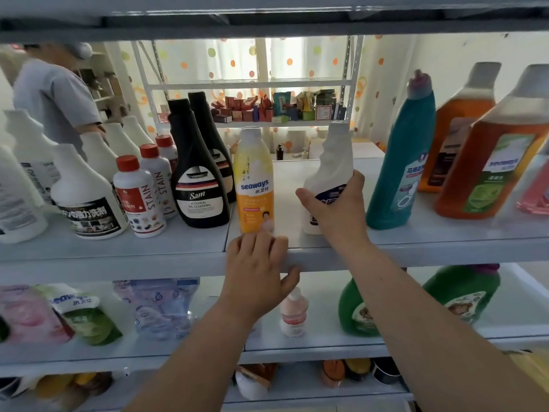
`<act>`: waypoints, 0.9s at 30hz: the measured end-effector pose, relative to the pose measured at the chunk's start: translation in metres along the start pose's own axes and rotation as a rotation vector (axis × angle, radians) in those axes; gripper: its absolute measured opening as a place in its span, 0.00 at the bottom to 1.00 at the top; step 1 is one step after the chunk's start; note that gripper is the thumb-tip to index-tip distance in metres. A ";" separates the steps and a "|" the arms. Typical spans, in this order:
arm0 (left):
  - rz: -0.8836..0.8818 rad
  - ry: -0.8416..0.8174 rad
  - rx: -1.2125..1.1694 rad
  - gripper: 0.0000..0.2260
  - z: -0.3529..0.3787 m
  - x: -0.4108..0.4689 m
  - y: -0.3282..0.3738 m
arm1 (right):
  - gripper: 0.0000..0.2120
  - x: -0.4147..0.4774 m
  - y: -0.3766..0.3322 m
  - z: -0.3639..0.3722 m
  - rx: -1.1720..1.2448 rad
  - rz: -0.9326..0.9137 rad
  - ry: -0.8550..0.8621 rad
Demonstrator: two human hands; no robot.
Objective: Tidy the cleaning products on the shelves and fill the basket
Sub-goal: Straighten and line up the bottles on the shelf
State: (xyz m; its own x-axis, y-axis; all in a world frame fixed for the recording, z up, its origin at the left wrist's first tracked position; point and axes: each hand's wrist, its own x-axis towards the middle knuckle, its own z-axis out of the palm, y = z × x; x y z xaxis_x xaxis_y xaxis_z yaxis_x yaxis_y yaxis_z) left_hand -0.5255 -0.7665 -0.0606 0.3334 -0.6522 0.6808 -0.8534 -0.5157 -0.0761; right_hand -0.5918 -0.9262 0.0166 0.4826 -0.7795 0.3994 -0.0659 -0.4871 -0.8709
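Our right hand (335,203) is wrapped around the lower body of a white bottle (332,156), thumb on its left side and fingers curled around the right, so the label is mostly covered. The bottle stands on the middle shelf (118,248) in the gap between a yellow Seaways bottle (254,179) and a teal toilet-cleaner bottle (401,162), apart from both. Its long axis runs nearly vertical, with the uncapped neck pointing up and leaning a little to the right; its base is down at the shelf board, though we cannot tell whether it sits flat. Our left hand (258,272) holds nothing: it lies over the shelf's front edge with the fingers loosely extended, the fingertips at the foot of the yellow Seaways bottle and the thumb spread out to the right below the lip. That yellow bottle stands upright, cap up, label facing us. Just to its left is a black Sam kitchen oil cleaning bottle (199,185), then red-capped STAIN bottles (138,197) and large white bottles (86,197). Right of the teal bottle are orange bottles (490,173). On the lower shelf we see refill pouches (163,307), a small pink bottle (294,313) and green jugs (356,310).
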 end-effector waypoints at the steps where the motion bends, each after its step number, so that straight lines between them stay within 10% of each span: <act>1: -0.002 0.012 0.000 0.19 0.001 0.000 0.000 | 0.40 0.000 0.003 0.003 -0.026 -0.012 0.008; 15: 0.004 -0.081 -0.016 0.22 -0.002 -0.001 -0.002 | 0.39 -0.021 0.007 0.014 -0.543 -0.008 -0.007; 27: -0.046 -0.024 -0.057 0.19 -0.008 -0.009 0.003 | 0.28 -0.080 0.065 -0.093 -0.928 -0.353 -0.220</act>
State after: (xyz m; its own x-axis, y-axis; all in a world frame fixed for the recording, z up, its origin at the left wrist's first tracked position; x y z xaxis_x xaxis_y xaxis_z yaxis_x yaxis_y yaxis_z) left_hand -0.5338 -0.7579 -0.0609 0.3812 -0.6419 0.6653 -0.8582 -0.5134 -0.0036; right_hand -0.7159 -0.9324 -0.0450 0.7493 -0.4880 0.4476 -0.4956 -0.8616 -0.1098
